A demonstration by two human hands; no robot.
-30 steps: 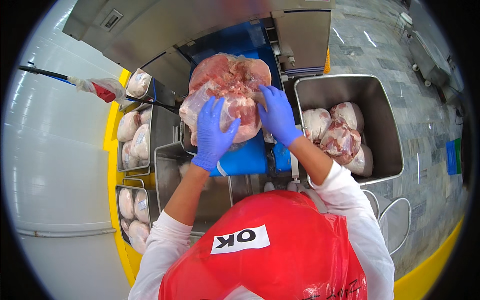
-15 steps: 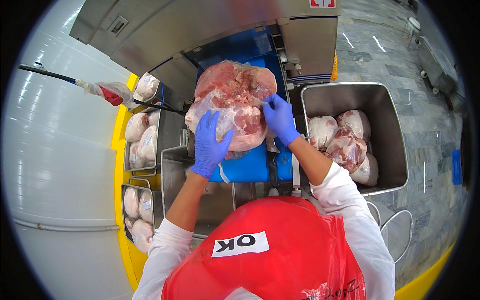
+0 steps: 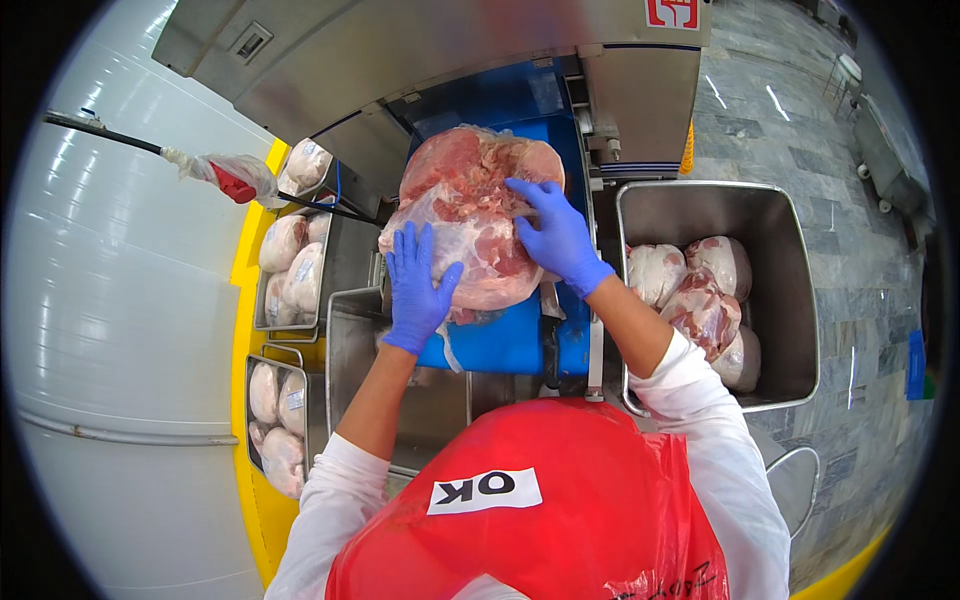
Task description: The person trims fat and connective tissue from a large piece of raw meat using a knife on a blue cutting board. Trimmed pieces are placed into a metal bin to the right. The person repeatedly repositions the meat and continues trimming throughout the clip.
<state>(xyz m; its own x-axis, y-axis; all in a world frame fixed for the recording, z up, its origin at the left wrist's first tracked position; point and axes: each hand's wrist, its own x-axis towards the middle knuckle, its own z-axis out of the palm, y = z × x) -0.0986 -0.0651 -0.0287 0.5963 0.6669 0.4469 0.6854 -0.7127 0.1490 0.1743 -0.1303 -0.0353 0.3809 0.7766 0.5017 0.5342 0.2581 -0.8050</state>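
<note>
meat (image 3: 475,180): wet-glossy, uneven | gloves (image 3: 415,290): matt, rubbery | counter (image 3: 505,340): smooth blue plastic | apron (image 3: 500,435): glossy red plastic | sleeves (image 3: 705,445): matt white cloth | machine housing (image 3: 430,55): satin metal | bin (image 3: 785,320): dull metal | wall (image 3: 130,330): glossy

The left hand (image 3: 420,290) and right hand (image 3: 562,240) touch raw meat (image 3: 450,170), perhaps partly film-covered, on a blue surface (image 3: 500,345).

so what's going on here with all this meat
A person in a red apron and blue gloves has both hands on a large raw piece of meat lying on a blue surface. The left hand is spread on its near left part; the right hand has its fingers at the right side. More meat pieces sit in a metal bin to the right.
</note>
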